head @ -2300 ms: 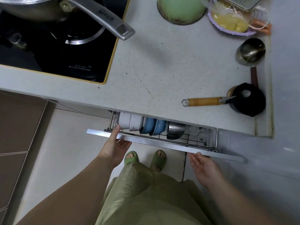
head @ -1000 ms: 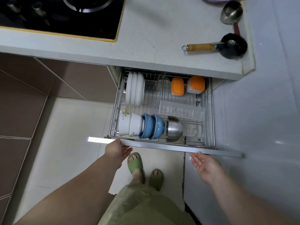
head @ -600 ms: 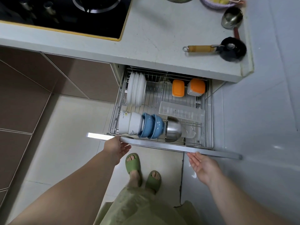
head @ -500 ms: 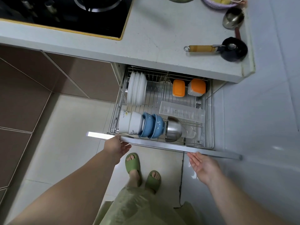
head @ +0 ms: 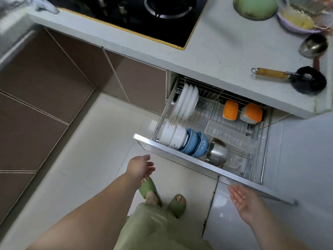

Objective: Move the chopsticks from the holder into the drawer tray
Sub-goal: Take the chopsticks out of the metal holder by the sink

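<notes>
The wire dish drawer (head: pixel 201 164) stands pulled out under the counter. Inside it lies a long clear plastic tray (head: pixel 230 136), beside white plates (head: pixel 186 101), white and blue bowls (head: pixel 187 141) and a steel bowl (head: pixel 218 154). My left hand (head: pixel 139 167) hangs open below the drawer's left front corner, apart from it. My right hand (head: pixel 242 200) is open, palm up, just below the drawer front near its right end. No chopsticks and no holder are in view.
Two orange-lidded containers (head: pixel 241 112) sit at the drawer's back. On the counter (head: pixel 216 56) lie a wooden-handled brush (head: pixel 292 78), a steel ladle (head: pixel 313 46), a green bowl (head: pixel 255 5) and the black stove (head: pixel 144 17). Brown cabinet fronts (head: pixel 45 98) stand left; my sandalled feet (head: pixel 162 197) are on the tile floor.
The drawer went from nearly closed to pulled out. Both hands have since come off its front and dropped away. The view has swung left.
</notes>
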